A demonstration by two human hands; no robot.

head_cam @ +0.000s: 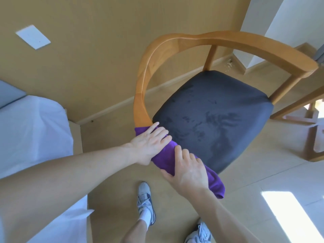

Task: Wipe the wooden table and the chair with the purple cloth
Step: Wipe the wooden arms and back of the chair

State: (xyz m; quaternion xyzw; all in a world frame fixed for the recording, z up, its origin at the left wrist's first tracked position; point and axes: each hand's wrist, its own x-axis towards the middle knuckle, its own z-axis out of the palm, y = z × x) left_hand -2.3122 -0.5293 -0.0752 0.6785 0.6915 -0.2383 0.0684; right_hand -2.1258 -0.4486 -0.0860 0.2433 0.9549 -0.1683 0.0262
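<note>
A wooden chair [175, 42] with a curved back rail and a dark grey seat cushion [213, 113] stands in front of me. The purple cloth [165, 158] is wrapped around the near end of the chair's left arm rail. My left hand [149, 142] presses the cloth onto the rail with its fingers lying over the top. My right hand [188, 170] grips the cloth lower down, thumb underneath. A loose end of the cloth [216, 185] hangs past my right wrist. The wooden table is mostly out of view; only a wooden frame [301, 111] shows at the right.
A bed with white sheets [33, 127] fills the left side, close to the chair. A wood-panelled wall [105, 41] with a white plate [33, 36] rises behind. My feet in grey sneakers [146, 202] stand on the beige floor below the chair.
</note>
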